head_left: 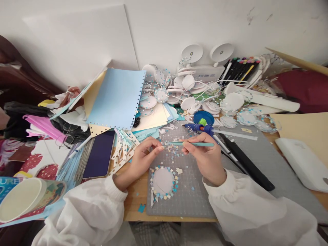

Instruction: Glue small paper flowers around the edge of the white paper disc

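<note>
My right hand (pixel 205 155) grips slim teal tweezers (pixel 201 144), held level with the tip pointing left. The tip reaches close to my left hand (pixel 146 153), whose thumb and forefinger are pinched together. Whatever sits in that pinch is too small to make out. Below both hands, a white disc (pixel 163 181) ringed with small blue, white and cream paper stars lies flat on the grey cutting mat (pixel 194 201). Loose paper stars (pixel 174 150) are scattered on the mat between the hands.
A blue glue gun (pixel 197 127) lies behind my right hand, near a black case (pixel 246 160). Star-edged blue paper (pixel 116 99) leans at the back left, above a phone (pixel 99 155). Many decorated discs (pixel 232 101) pile along the wall. A tub (pixel 23 201) stands front left.
</note>
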Demonstrator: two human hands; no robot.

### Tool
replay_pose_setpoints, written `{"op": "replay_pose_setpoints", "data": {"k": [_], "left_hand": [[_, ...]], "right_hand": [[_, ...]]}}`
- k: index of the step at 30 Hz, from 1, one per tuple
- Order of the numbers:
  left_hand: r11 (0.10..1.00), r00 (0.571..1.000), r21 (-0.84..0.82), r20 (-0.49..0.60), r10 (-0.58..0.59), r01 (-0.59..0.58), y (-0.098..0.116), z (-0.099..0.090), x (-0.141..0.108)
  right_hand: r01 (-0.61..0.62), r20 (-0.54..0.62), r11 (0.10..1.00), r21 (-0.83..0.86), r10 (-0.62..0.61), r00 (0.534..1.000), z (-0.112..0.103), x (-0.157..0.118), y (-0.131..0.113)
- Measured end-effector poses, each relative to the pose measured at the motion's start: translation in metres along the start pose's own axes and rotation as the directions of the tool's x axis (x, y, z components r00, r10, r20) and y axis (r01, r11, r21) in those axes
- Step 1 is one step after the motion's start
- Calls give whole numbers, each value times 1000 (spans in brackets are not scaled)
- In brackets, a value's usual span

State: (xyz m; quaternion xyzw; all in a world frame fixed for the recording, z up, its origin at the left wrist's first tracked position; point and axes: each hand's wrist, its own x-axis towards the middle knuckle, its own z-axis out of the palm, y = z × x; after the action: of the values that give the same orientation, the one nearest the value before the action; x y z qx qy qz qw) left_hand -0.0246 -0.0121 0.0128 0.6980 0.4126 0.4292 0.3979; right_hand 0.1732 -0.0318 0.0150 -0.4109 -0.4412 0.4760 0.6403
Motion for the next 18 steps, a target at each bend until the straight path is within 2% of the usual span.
{"op": "replay_pose_setpoints", "data": {"k": [10,18], "left_hand": [[999,1000,34,28,12,-13,3,-2,0],[999,999,-37,22,28,-27,4,-1,-1]], "right_hand": [[-64,-30,996,-58,63,998,4,0,-2],[-65,32,997,-38,66,997,5,-4,-5]]}}
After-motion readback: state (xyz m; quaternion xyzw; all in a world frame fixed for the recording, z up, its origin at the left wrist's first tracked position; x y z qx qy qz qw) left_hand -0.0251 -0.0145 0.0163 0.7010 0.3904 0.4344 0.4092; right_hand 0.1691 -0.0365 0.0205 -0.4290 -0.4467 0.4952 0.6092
